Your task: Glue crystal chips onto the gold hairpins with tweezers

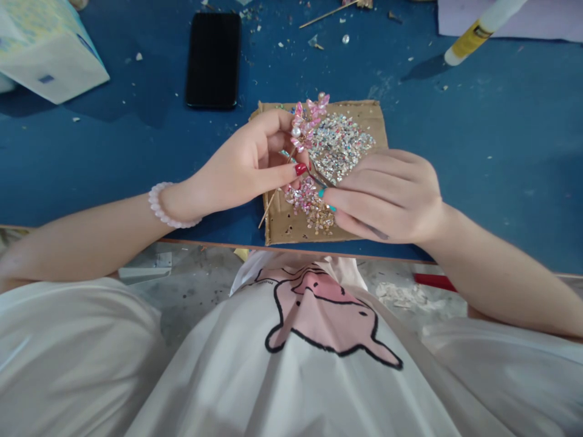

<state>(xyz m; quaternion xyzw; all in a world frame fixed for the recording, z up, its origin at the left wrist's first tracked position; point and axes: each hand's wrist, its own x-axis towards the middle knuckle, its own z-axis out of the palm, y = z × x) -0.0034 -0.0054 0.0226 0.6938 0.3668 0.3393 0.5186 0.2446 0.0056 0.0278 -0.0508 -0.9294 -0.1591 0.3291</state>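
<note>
We see a blue table (492,130) spread across the upper part of the frame, with a cardboard sheet (370,114) at its near edge, in the centre. A tissue box (75,67) sits at the upper left, cut off by the frame. Near the middle, our right hand (392,194) pinches dark tweezers (322,179), while our left hand (255,164) grips a hairpin (310,127) between thumb and fingers. A black phone (213,60) lies above the left hand. The hairpin is over the cardboard's left side, its long axis slanting from the stick's point at lower left to the pink, pearl-dotted head at upper right. The left hand is the nearer one, being on it; the tweezers point in from the lower right, their tips beside the left thumb and just below the head. Silvery stones (344,142) lie right of the head, pink stones (304,195) and smaller gold stones (320,218) below. Our left fingers hide part of the stick, and our right hand covers most of the tweezers. We cannot tell whether the tips meet, touch the hairpin or hold a stone.
</note>
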